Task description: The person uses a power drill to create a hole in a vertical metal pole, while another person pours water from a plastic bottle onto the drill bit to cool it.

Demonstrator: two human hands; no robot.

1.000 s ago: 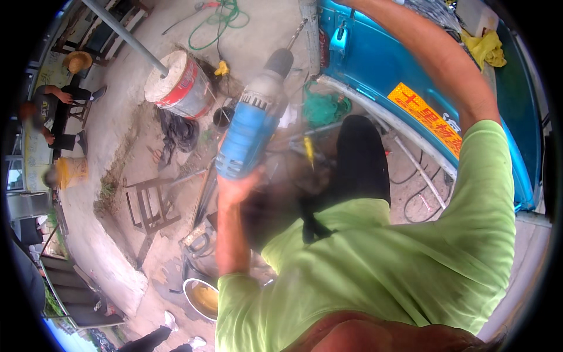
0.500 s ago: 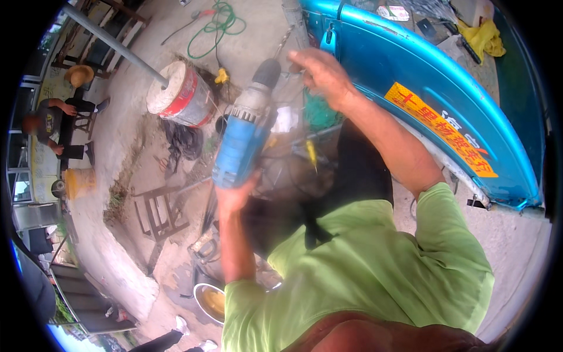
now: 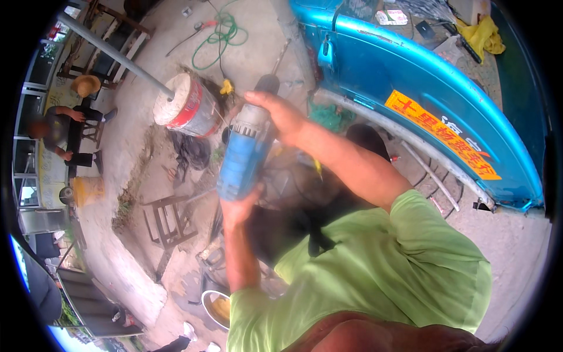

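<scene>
A blue and grey power drill [image 3: 239,158] is held out in front of me, its long bit [image 3: 282,57] pointing forward and slightly right. Its rear grip sits in my left hand [image 3: 239,208], with the fingers closed round it and mostly hidden under the body. My right hand [image 3: 278,117] grasps the front of the drill just behind the dark chuck [image 3: 269,84], the thumb side lying across the top. Beyond the bit's right side stands the blue metal side panel [image 3: 363,64] of a vehicle, with an orange sticker on it.
A red and white bucket [image 3: 190,111] with a grey pole set in it stands ahead left. Green cord [image 3: 226,38] lies coiled on the concrete. A metal frame [image 3: 168,222] and a basin [image 3: 217,308] are at my left. Farther left, a person [image 3: 58,132] sits near a yellow bucket [image 3: 88,186].
My right hand has come left and back from beside the bit onto the drill's front. The drill has shifted slightly back toward me.
</scene>
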